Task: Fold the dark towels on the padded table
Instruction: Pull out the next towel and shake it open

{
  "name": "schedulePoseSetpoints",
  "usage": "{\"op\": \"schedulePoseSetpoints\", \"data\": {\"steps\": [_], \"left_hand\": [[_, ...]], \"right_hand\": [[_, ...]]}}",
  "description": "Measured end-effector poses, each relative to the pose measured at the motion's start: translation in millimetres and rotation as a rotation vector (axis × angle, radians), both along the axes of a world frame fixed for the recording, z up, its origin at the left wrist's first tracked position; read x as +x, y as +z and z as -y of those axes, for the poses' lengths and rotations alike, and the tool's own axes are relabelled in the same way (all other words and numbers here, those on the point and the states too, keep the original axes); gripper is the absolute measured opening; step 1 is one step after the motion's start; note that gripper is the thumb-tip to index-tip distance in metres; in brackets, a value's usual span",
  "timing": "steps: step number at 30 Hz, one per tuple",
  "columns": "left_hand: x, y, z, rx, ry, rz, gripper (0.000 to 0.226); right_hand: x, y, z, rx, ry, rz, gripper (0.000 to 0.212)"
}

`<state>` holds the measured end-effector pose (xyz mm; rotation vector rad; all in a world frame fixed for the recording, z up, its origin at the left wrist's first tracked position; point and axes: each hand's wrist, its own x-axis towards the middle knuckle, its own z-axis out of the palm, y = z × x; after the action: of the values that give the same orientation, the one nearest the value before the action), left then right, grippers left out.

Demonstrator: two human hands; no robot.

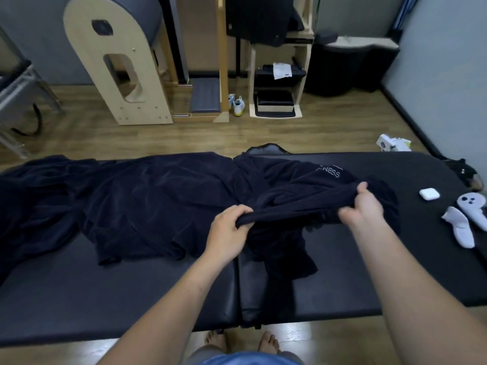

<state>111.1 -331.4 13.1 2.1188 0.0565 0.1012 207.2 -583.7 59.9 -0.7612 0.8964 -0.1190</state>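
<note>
While 2 bare feet stand on the wooden floor at the bottom of the view, the black padded tabletop runs across just beyond them, with a seam down its middle. Both forearms reach out over it. The left hand grips a bunched edge of a dark towel, fingers curled round the cloth. The right hand grasps the same edge further right, thumb on top. Between the 2 hands the edge is pulled up off the tabletop; the towel's lower part hangs crumpled towards the near side, and its far part, with pale lettering, lies on the padding. To the left a second dark towel lies spread and wrinkled, touching the first, and more dark cloth is heaped at the far left end. On the right end, well apart from the towels, sit a small white case and 2 white controllers. Across the floor stand a wooden arched frame, a pair of pale shoes and a wooden shelf unit.
</note>
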Motion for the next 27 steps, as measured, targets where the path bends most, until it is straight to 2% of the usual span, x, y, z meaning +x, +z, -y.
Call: {"op": "schedulePoseSetpoints", "data": {"steps": [2, 4, 6, 8, 10, 11, 12, 14, 17, 19, 20, 23, 24, 27], "left_hand": [[6, 3, -8, 0.003, 0.080, -0.028, 0.030], [7, 3, -14, -0.065, 0.161, -0.075, 0.023], [6, 0, -9, -0.141, 0.128, -0.125, 0.014], [0, -2, 11, -0.167, 0.058, -0.145, 0.009], [-8, -6, 36, -0.118, 0.023, -0.135, 0.016], [-13, -7, 47, -0.059, -0.003, -0.141, 0.023], [-17, -7, 54, 0.030, -0.037, -0.156, 0.027], [-24, -9, 56, 0.168, -0.077, -0.210, 0.031], [-31, -14, 44, 0.145, -0.141, -0.195, 0.037], [-33, -15, 40, 0.173, -0.151, -0.199, 0.042], [-34, -16, 39, 0.205, -0.157, -0.200, 0.042], [-38, -16, 41, 0.250, -0.203, -0.184, 0.041], [-39, -16, 42, 0.236, -0.229, -0.179, 0.041], [-46, -17, 42, 0.211, -0.272, -0.148, 0.044]], "right_hand": [[6, 5, 19, -0.054, -0.050, 0.044, 0.033], [6, 12, 30, -0.048, 0.016, 0.079, 0.036], [-3, 8, 21, -0.146, 0.317, 0.005, 0.036], [-26, -10, -7, -0.267, 0.753, -0.146, 0.051], [-56, -33, -41, -0.235, 1.100, -0.308, 0.070], [-69, -43, -54, -0.167, 1.181, -0.348, 0.076], [-79, -54, -64, -0.084, 1.186, -0.345, 0.076], [-89, -65, -74, 0.055, 1.036, -0.290, 0.058], [-82, -68, -72, 0.169, 0.685, -0.212, 0.027], [-74, -61, -67, 0.243, 0.554, -0.153, 0.021], [-70, -58, -66, 0.225, 0.587, -0.137, 0.023], [-68, -47, -74, 0.030, 0.865, -0.150, 0.034], [-67, -49, -77, -0.044, 0.875, -0.167, 0.031], [-65, -53, -81, -0.163, 0.654, -0.241, 0.033]]}}
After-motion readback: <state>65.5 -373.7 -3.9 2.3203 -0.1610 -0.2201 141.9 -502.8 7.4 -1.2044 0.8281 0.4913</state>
